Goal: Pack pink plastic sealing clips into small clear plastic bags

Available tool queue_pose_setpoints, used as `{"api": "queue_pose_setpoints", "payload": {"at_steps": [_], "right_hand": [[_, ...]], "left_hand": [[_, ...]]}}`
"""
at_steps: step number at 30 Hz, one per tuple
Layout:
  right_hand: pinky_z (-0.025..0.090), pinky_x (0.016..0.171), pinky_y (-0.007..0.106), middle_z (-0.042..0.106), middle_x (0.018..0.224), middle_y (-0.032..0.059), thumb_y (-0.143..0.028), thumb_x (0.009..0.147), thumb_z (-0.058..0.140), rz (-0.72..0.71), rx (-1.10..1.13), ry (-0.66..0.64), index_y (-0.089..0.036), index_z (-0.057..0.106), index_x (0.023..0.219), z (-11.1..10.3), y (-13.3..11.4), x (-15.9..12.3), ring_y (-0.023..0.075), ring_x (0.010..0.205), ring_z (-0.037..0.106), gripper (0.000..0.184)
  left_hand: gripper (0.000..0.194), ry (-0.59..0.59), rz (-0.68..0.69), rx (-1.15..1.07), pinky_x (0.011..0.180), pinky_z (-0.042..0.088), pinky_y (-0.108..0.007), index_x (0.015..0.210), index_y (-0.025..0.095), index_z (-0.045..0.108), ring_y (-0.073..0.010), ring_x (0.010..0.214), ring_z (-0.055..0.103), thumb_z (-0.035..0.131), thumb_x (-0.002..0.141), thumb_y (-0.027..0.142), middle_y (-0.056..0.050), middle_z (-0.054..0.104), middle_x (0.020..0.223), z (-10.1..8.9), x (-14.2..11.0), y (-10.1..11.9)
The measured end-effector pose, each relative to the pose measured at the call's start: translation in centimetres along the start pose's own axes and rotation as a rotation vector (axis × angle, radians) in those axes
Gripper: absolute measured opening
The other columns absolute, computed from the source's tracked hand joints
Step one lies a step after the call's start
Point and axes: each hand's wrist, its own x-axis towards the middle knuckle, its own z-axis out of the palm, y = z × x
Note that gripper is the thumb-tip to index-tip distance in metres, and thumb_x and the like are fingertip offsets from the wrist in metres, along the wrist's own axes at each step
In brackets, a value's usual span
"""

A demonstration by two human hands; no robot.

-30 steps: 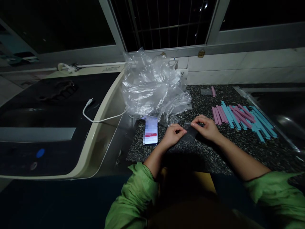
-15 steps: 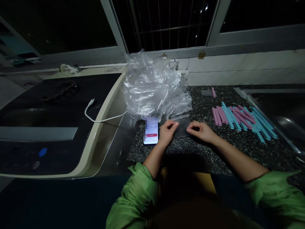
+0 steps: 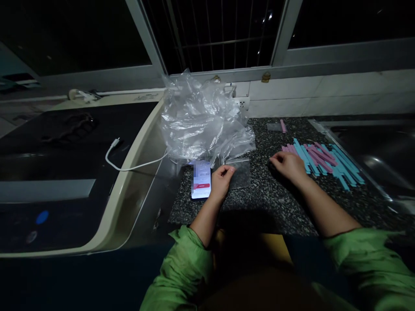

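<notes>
My left hand [image 3: 221, 183] is closed in a pinch at the left edge of a small clear zip bag [image 3: 240, 176], which lies flat on the dark speckled counter. To the right of the bag, my right hand [image 3: 290, 165] hovers beside a loose pile of flat strips. Its thumb and fingertips are drawn together, and nothing shows between them. Light blue strips [image 3: 348, 166] and pink strips [image 3: 319, 157] overlap in the pile; my right hand covers part of the pink ones at the left end.
A phone [image 3: 201, 181] with a lit screen lies left of my left hand. Crumpled clear plastic [image 3: 204, 116] is heaped behind it. Another small clear bag [image 3: 274, 127] and a pink strip [image 3: 283, 126] lie farther back. A washing machine [image 3: 110, 211] stands left, a metal sink [image 3: 382, 160] right.
My right hand has come off the bag's right edge and moved right, to the strips. My left hand stays at the bag. The whole view has shifted slightly.
</notes>
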Motion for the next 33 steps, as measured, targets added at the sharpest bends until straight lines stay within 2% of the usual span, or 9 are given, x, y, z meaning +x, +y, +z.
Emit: {"api": "queue_pose_setpoints", "payload": {"at_steps": [2, 6, 11, 16, 19, 23, 26, 30, 33], "right_hand": [[0.046, 0.072, 0.042, 0.068, 0.09, 0.016, -0.035, 0.079, 0.051, 0.093, -0.229, 0.055, -0.015, 0.067, 0.082, -0.8, 1.4, 0.7, 0.0311, 0.089, 0.061, 0.025], [0.046, 0.07, 0.044, 0.066, 0.093, 0.0236, -0.037, 0.08, 0.051, 0.196, -0.457, -0.021, -0.009, 0.068, 0.088, -1.3, 2.4, 1.2, 0.0359, 0.093, 0.06, 0.034], [0.045, 0.074, 0.044, 0.066, 0.091, 0.0274, -0.033, 0.08, 0.053, 0.188, -0.502, -0.072, -0.003, 0.068, 0.091, -0.7, 1.5, 0.9, 0.0382, 0.099, 0.058, 0.035], [0.044, 0.073, 0.046, 0.066, 0.088, 0.0265, -0.034, 0.079, 0.055, 0.134, -0.474, -0.052, -0.006, 0.068, 0.088, -0.3, 1.2, 0.7, 0.0389, 0.097, 0.059, 0.032], [0.045, 0.069, 0.044, 0.068, 0.084, 0.0249, -0.039, 0.078, 0.054, 0.142, -0.526, -0.058, -0.009, 0.069, 0.084, 0.1, 1.6, 0.8, 0.0373, 0.092, 0.061, 0.035], [0.045, 0.067, 0.043, 0.068, 0.081, 0.0245, -0.034, 0.08, 0.051, 0.144, -0.509, -0.03, -0.009, 0.069, 0.08, 0.5, 1.9, 0.9, 0.0359, 0.088, 0.062, 0.032], [0.045, 0.068, 0.042, 0.067, 0.082, 0.0241, -0.034, 0.079, 0.051, 0.099, -0.455, 0.013, -0.009, 0.068, 0.078, 0.4, 1.8, 0.8, 0.0355, 0.087, 0.061, 0.03], [0.044, 0.07, 0.04, 0.066, 0.081, 0.0171, -0.034, 0.08, 0.05, -0.073, -0.34, 0.117, -0.014, 0.066, 0.077, 0.3, 1.3, 0.3, 0.031, 0.086, 0.059, 0.025], [0.042, 0.072, 0.04, 0.064, 0.082, 0.0146, -0.036, 0.082, 0.047, -0.194, -0.251, 0.154, -0.017, 0.065, 0.079, 0.3, 0.5, -0.3, 0.0298, 0.086, 0.056, 0.027]], "left_hand": [[0.018, -0.008, -0.024, -0.008, 0.07, 0.042, -0.025, 0.062, 0.017, 0.062, -0.013, 0.068, 0.055, 0.065, 0.066, 0.035, 0.001, 0.062, 0.064, 0.0, -0.1, 0.1], [0.019, -0.029, -0.049, -0.019, 0.072, 0.042, -0.025, 0.062, 0.017, 0.062, -0.013, 0.069, 0.055, 0.066, 0.065, 0.035, 0.001, 0.063, 0.065, 0.0, -0.2, 0.1], [0.017, -0.051, -0.065, -0.049, 0.074, 0.042, -0.025, 0.064, 0.017, 0.063, -0.0129, 0.07, 0.056, 0.064, 0.066, 0.034, 0.001, 0.064, 0.067, -0.2, -0.2, -0.1], [0.014, -0.07, -0.094, -0.048, 0.073, 0.041, -0.025, 0.065, 0.016, 0.063, -0.0124, 0.07, 0.056, 0.065, 0.064, 0.03, 0.001, 0.064, 0.069, -0.1, -0.1, -0.2], [0.017, -0.087, -0.1, -0.048, 0.068, 0.04, -0.023, 0.065, 0.016, 0.062, -0.0113, 0.066, 0.054, 0.067, 0.063, 0.033, 0.002, 0.062, 0.066, -0.1, -0.1, -0.3], [0.025, -0.112, -0.157, -0.062, 0.058, 0.035, -0.021, 0.063, 0.016, 0.058, -0.0084, 0.055, 0.045, 0.069, 0.061, 0.039, 0.005, 0.054, 0.056, 0.0, -0.1, -0.7], [0.026, -0.145, -0.177, -0.073, 0.059, 0.035, -0.022, 0.064, 0.016, 0.059, -0.0083, 0.056, 0.045, 0.07, 0.06, 0.039, 0.005, 0.054, 0.056, 0.1, -0.1, -0.8], [0.022, -0.148, -0.201, -0.059, 0.061, 0.035, -0.022, 0.066, 0.015, 0.064, -0.0098, 0.061, 0.048, 0.069, 0.061, 0.036, 0.002, 0.06, 0.062, 0.1, -0.1, -0.7], [0.018, -0.149, -0.245, -0.062, 0.057, 0.033, -0.022, 0.07, 0.015, 0.068, -0.009, 0.056, 0.046, 0.067, 0.061, 0.031, 0.002, 0.062, 0.064, 0.1, 0.0, -0.6]]}}
